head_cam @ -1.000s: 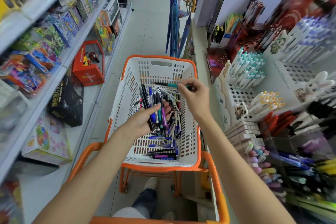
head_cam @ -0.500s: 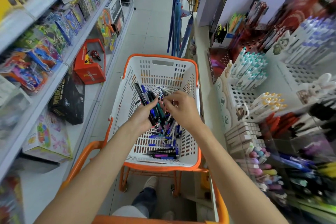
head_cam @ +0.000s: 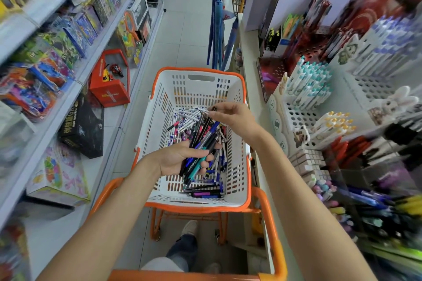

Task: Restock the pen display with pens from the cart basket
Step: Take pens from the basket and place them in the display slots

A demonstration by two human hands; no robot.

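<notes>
The left hand grips a pen bundle over the basket; the right hand pinches the end of one dark pen above it. Judged best: draw that pen out lengthwise, bundle clamped firm. Loose pens lie in the basket. The pen display stands right of the basket, toy shelves left.

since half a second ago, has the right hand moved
Yes, the right hand left the pen bundle, toward the far wall of the basket.
</notes>
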